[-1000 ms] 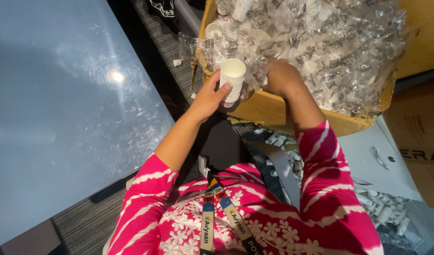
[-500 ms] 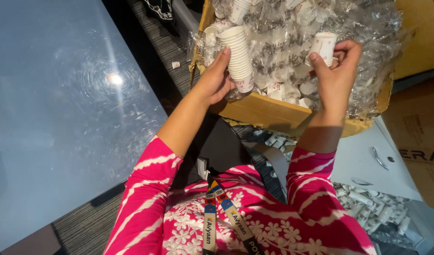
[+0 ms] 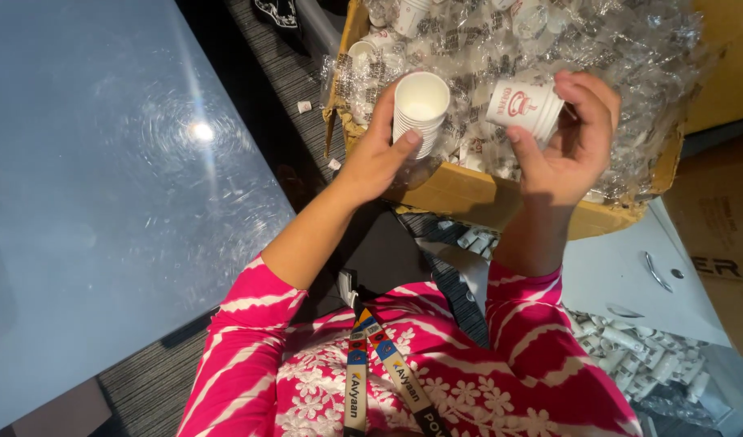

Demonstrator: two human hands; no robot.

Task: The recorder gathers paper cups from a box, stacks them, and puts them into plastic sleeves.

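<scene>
Right now your hands are up over the cardboard box (image 3: 468,190), with the blue surface (image 3: 104,202) off to your left. Your left hand (image 3: 379,158) is closed around a stack of white cups (image 3: 418,113). Your right hand (image 3: 569,146) pinches one printed cup (image 3: 523,105), tipped sideways, just beside the stack.

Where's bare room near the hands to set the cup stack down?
The glass table left of the left hand is bare and wide. The cardboard box is crammed with plastic-wrapped cups. The left hand holds the cup stack, the right hand a single cup. The floor strip between table and box is narrow.
</scene>
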